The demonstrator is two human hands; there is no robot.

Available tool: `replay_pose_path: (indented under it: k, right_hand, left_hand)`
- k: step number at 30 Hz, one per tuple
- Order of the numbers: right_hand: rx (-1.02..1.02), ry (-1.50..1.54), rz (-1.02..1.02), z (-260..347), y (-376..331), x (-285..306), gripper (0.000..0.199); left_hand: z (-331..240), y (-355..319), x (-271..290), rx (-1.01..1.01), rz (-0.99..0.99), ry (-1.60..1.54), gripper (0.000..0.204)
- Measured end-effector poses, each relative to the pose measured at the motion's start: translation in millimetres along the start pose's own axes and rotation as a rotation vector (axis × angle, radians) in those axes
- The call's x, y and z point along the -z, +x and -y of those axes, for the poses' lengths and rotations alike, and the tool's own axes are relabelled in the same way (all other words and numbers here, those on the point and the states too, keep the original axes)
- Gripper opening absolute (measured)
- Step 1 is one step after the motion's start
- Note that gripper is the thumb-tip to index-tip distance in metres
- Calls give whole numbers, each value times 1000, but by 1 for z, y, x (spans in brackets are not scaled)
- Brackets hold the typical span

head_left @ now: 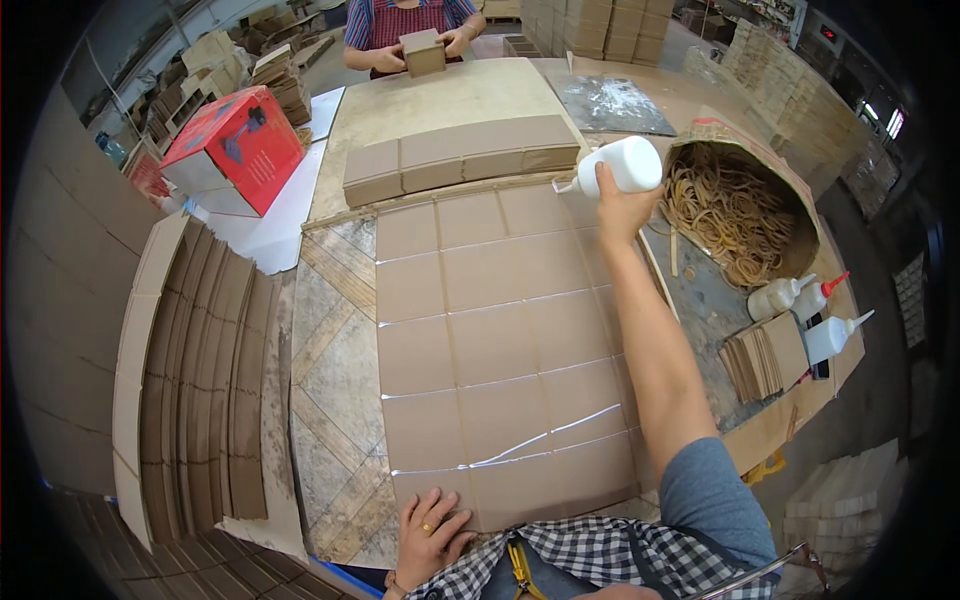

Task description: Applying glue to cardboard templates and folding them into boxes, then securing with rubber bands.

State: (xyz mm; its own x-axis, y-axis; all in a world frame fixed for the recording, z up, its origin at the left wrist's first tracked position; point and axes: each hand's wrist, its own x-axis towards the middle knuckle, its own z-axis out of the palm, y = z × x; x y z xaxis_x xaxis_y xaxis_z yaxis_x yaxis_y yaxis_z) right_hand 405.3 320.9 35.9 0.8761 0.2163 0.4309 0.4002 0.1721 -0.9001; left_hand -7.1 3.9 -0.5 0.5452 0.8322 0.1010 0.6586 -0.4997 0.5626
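Two hands at work over one bench. Right hand (622,205): arm stretched far forward, fingers wrapped round a white plastic glue bottle (625,165), tipped on its side with the nozzle pointing left at the far edge of the cardboard sheets (500,340), seemingly to lay a line there. Left hand (432,535): spread flat, palm down, ring on one finger, pressing the near edge of the sheets, apparently to stop them sliding.

Sheets: brown card rectangles, matt, overlapped in rows like tiles; shiny wet-looking stripes run along their exposed edges. Beneath, a worn table (335,370) with a diagonal wood pattern.

Beyond the sheets: a row of folded card pieces (460,155), thick and blocky. Right: a round card tub (790,200) heaped with tan rubber bands, lying tilted open toward the worker; three more squeeze bottles (810,310) just beside a small card stack (765,355). Left: fanned card strips (195,380), ribbed; a red and white box (235,145). Far end: another person's hands (420,50) hold a small brown box.
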Motion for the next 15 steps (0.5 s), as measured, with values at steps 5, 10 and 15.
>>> replay_pose_path:
  k: [5,10,15]
  right_hand:
    - [75,37,89,12,-19,57,75]
    - [27,121,142,43,-52,138,73]
    - [-10,83,224,76,-94,227,69]
  left_hand:
    - [-3,3,2,-14,-25,-6,38]
    - [-8,7,4,-47,-47,-22,35]
    - [-10,5,1,-47,-57,-12,31]
